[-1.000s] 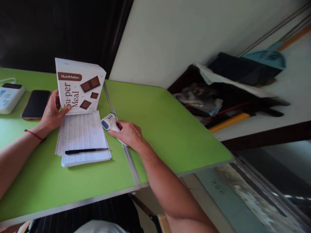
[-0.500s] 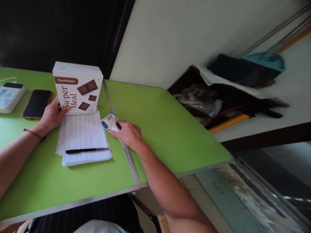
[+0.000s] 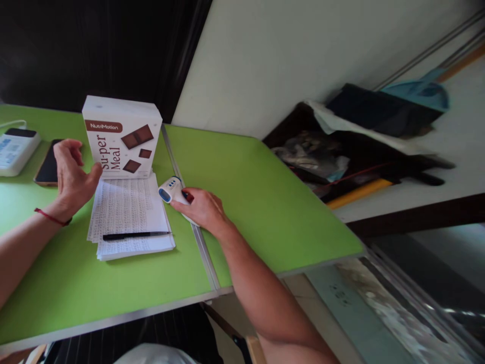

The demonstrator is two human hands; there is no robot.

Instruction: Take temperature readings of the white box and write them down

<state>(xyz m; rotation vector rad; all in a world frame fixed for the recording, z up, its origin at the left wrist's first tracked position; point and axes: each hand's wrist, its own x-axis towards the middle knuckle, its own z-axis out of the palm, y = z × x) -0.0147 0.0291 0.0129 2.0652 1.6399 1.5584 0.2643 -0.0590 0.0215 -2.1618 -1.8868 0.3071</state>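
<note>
My left hand (image 3: 74, 174) is raised just left of the white NutriMotion box (image 3: 131, 136), fingers curled loosely and thumb apart, holding nothing. The box stands upright at the back of a stack of written sheets (image 3: 129, 207). A black pen (image 3: 131, 235) lies across the sheets near their front edge. On the right of the paper, my right hand (image 3: 202, 208) grips a white and blue infrared thermometer (image 3: 175, 191), its small display end pointing left. Partly behind my left hand lies a dark phone (image 3: 47, 164).
A white device (image 3: 17, 151) with a cable sits at the table's far left. The green table (image 3: 257, 212) has a metal seam near its middle. To the right are a shelf with bags (image 3: 314, 156) and a blue dustpan (image 3: 420, 93) by the wall.
My left hand has let go of the box's lower left side and moved left and up, its fingers now over the phone. My right hand stays on the thermometer, almost unmoved.
</note>
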